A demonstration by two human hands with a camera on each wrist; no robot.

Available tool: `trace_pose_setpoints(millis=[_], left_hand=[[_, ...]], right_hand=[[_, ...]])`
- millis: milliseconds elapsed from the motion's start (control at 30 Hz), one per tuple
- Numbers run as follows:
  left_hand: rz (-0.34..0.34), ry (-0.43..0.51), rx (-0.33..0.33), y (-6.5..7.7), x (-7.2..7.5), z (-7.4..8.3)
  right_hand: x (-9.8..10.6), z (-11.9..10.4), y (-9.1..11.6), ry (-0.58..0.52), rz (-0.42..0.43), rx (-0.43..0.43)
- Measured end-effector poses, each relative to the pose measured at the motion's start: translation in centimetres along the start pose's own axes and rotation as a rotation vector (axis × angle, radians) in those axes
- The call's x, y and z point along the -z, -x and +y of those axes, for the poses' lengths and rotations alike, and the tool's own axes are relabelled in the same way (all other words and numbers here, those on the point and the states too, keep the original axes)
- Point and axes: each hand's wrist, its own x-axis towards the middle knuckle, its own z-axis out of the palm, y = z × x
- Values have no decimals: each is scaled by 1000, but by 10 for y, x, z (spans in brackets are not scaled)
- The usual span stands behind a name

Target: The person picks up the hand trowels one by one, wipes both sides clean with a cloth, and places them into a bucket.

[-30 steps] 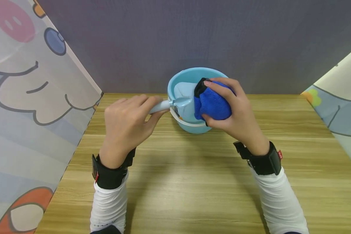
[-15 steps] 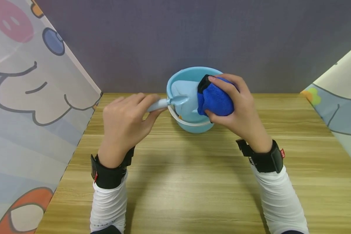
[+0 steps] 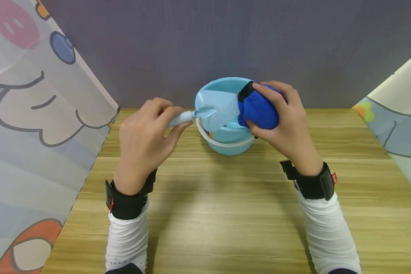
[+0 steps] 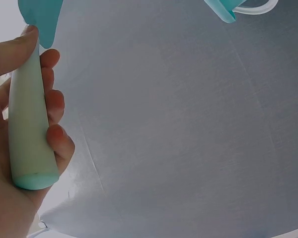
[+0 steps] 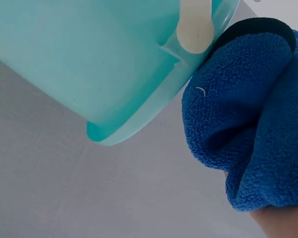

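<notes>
In the head view my left hand (image 3: 140, 144) grips the pale handle of a light-blue toy shovel (image 3: 222, 104). The shovel's broad blade lies over the opening of a light-blue bucket (image 3: 230, 151). Fingers wrap round the shovel handle (image 4: 32, 114) in the left wrist view, with the thumb along its upper end. My right hand (image 3: 291, 121) holds a bunched blue cloth (image 3: 262, 110) with black edging at the blade's right edge, over the bucket's right side. The right wrist view has the fluffy cloth (image 5: 228, 94) close beside the bucket's rim (image 5: 139, 124).
The bucket's white carrying handle (image 3: 222, 144) hangs along its front. A small orange mark (image 3: 211, 135) shows at the bucket's left front. A wood-grain table (image 3: 212, 213) lies beneath, with a grey panel (image 3: 191, 45) behind and a cartoon-printed panel (image 3: 20, 160) on the left.
The right hand and cloth have shifted right and away from me, uncovering more of the blade. The left hand has turned slightly and the shovel blade has risen and tilted, showing more of the bucket below.
</notes>
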Motion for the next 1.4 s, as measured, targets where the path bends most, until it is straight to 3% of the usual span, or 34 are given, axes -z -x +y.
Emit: trace_pose_setpoints(millis=[300, 667, 800, 933, 1033, 1133, 1267, 1400], left_hand=[[16, 23, 17, 0, -1, -1], [6, 50, 37, 0, -3, -1], [-48, 32, 49, 1, -4, 0], [-146, 6, 52, 3, -3, 0], [-224, 3, 63, 4, -3, 0], [-287, 17, 89, 5, -2, 0], [-335, 64, 118, 5, -3, 3], [-367, 93, 97, 4, -5, 8]], right_hand=[[3, 3, -1, 36, -25, -30], [4, 3, -1, 14, 66, -61], [4, -2, -1, -3, 119, -57], [1, -12, 0, -49, 205, -36], [-7, -20, 1, -107, 295, 26], [-20, -30, 4, -135, 352, 145], [-38, -39, 9, -19, 291, 319], [-49, -45, 15, 175, 197, 403]])
